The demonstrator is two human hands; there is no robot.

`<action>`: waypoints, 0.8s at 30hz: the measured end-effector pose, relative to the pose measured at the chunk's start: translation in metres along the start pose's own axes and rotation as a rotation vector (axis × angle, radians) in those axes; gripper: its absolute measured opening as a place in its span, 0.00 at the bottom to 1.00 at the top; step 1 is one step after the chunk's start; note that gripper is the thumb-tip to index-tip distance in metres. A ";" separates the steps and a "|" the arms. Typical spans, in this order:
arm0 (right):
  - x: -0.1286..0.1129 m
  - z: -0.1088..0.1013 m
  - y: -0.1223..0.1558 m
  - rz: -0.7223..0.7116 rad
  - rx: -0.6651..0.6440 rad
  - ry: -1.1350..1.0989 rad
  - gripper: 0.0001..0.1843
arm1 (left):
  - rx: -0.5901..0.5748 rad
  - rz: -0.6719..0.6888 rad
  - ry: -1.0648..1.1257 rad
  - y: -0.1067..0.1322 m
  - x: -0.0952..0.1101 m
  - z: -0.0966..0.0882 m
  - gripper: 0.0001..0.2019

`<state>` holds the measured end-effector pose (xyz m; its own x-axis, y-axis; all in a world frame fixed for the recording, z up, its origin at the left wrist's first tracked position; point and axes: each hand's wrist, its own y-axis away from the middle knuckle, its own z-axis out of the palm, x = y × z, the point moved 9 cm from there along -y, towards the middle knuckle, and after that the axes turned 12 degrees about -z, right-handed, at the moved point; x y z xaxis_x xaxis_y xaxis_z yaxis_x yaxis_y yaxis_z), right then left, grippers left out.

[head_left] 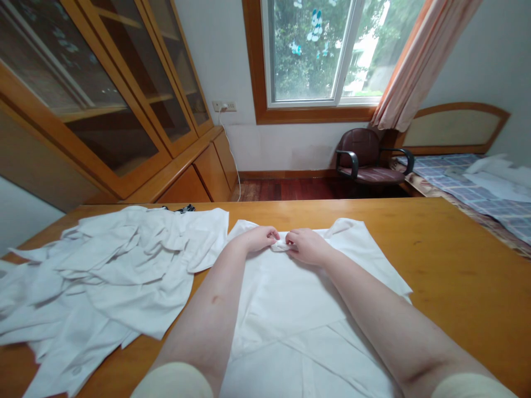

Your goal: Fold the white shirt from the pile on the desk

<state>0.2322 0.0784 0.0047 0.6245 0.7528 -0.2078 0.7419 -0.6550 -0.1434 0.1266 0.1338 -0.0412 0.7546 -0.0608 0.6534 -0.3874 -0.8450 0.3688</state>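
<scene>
A white shirt [290, 298] lies spread on the wooden table in front of me, its short sleeves out to either side and its collar end away from me. My left hand [262, 237] pinches the collar [281, 244] from the left. From the right, my right hand [306, 245] grips the same collar with bent fingers. Only a small gap parts the two hands, and a bit of folded white cloth shows between them. The lower part of the shirt has creases and runs out of view at the bottom.
A loose heap of white garments [124, 265] covers the left of the wooden table [464, 287]. Beyond the far edge stand a glass-fronted cabinet [166, 105], a brown armchair [365, 157] and a bed [489, 182]. A window [311, 55] with a pink curtain [423, 66] is behind.
</scene>
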 end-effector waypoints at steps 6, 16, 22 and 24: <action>0.003 0.004 -0.003 0.020 0.093 0.109 0.09 | 0.065 0.027 -0.001 0.001 0.007 -0.004 0.13; 0.023 -0.010 0.007 0.105 0.263 0.160 0.13 | 0.207 0.058 0.080 0.007 0.020 -0.021 0.09; 0.030 -0.011 0.010 0.169 0.260 0.158 0.13 | 0.333 0.080 -0.012 0.007 0.029 -0.026 0.05; 0.030 -0.011 0.010 0.175 0.262 0.161 0.13 | 0.357 0.082 -0.052 0.008 0.032 -0.029 0.04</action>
<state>0.2610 0.0955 0.0078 0.7826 0.6146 -0.0993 0.5454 -0.7537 -0.3666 0.1325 0.1400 0.0017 0.7584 -0.1553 0.6331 -0.2451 -0.9679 0.0563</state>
